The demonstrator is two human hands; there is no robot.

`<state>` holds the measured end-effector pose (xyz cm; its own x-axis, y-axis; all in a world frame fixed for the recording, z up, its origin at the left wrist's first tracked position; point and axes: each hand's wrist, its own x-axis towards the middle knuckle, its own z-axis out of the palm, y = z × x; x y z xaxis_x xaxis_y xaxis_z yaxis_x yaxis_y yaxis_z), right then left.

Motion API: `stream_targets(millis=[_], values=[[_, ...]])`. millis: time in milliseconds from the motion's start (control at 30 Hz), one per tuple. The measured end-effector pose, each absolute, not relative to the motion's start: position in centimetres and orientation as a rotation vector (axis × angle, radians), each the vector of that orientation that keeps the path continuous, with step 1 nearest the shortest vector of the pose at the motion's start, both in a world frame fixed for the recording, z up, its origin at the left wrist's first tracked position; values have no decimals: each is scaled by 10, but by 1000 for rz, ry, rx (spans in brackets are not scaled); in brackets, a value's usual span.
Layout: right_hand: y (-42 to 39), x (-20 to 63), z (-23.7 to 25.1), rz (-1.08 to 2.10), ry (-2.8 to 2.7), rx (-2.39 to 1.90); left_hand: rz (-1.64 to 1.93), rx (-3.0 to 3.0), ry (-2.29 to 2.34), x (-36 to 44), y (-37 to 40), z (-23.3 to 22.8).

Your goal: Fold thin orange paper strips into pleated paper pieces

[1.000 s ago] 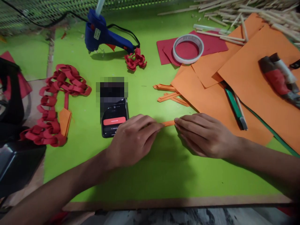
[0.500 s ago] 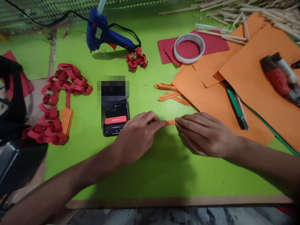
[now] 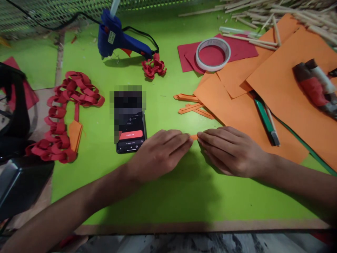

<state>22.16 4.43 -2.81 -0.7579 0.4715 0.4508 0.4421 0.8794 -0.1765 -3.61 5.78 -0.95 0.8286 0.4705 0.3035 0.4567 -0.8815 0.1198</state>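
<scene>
Between my fingertips shows a short stretch of a narrow orange paper strip (image 3: 194,137); the rest of it is hidden. My left hand (image 3: 160,153) pinches its left end, fingers pressed together. At the other end, my right hand (image 3: 234,151) is closed on the strip with fingertips bunched. Just beyond the hands lie several folded orange paper pieces (image 3: 190,108), beside a stack of orange paper sheets (image 3: 223,93). A phone (image 3: 131,140) with a partly blurred screen lies at my left hand's knuckles.
A blue glue gun (image 3: 113,37) stands at the back, near a small red paper flower (image 3: 154,66). Red paper chain (image 3: 56,130) lies left. A tape roll (image 3: 198,63), a green cutter (image 3: 264,117), clay-like rolls (image 3: 312,86) and wooden sticks (image 3: 252,15) occupy the right.
My left hand has shifted slightly right along the strip, and its fingers have come closer together and flatter. The right hand stays where it was.
</scene>
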Motion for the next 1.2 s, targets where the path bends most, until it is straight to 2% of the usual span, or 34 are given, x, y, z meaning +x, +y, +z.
stream_targets(millis=[167, 667, 733, 833, 933, 1033, 1200], values=[[45, 221, -27, 69, -2553, -652, 365, 3247, 580, -36, 53, -6], [45, 221, -27, 77, -2543, -663, 236, 3282, 313, -59, 75, 7], [45, 221, -27, 76, -2545, -669, 271, 3208, 398, -59, 74, 4], [45, 221, -27, 79, -2552, -678, 413, 2919, 765, -59, 71, 0], [45, 222, -27, 93, -2551, -673, 302, 2688, 970, -59, 71, 1], [45, 222, -28, 112, -2554, -671, 189, 2614, 941, -64, 74, 3], [45, 222, -28, 87, -2555, -674, 211, 2627, 809, -69, 76, 2]])
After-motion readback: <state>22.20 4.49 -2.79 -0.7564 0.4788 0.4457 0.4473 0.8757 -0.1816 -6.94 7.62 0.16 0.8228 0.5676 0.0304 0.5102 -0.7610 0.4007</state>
